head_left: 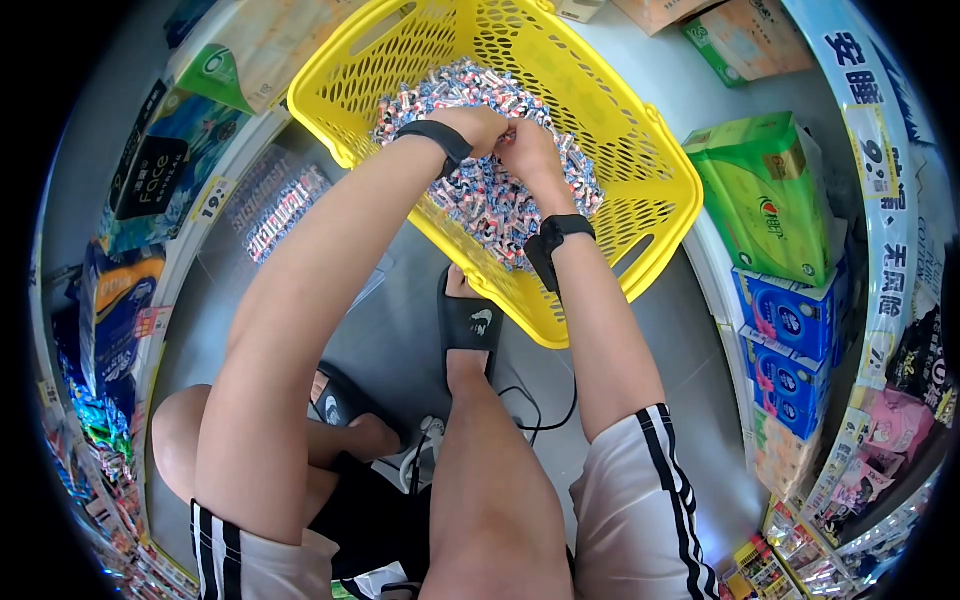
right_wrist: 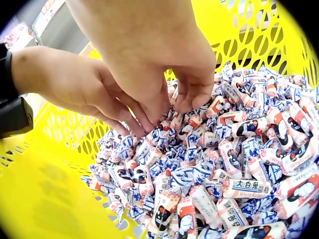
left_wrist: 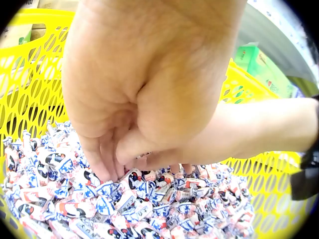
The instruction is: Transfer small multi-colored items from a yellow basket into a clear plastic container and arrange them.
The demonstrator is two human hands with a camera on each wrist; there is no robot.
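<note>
Wrapped candies (head_left: 480,210), white with blue twisted ends and red-and-black prints, are heaped in a yellow perforated plastic basket (head_left: 640,160). My left hand (head_left: 475,130) reaches down into the heap, its fingertips among the wrappers in the left wrist view. Close beside it is my right hand (head_left: 532,158), coming in from the other side. In the right wrist view the right thumb and bent fingers (right_wrist: 194,97) point down at the candies, near the left fingertips (right_wrist: 134,127). I cannot tell whether either hand pinches a candy, as the fingers overlap.
Shelves flank the aisle, with green tissue packs (head_left: 755,195) and blue packs (head_left: 790,310) on the right and a dark Face pack (head_left: 155,180) on the left. A clear bag of candies (head_left: 285,215) lies left of the basket. My sandalled foot (head_left: 470,320) stands by the basket, near a black cable (head_left: 560,420).
</note>
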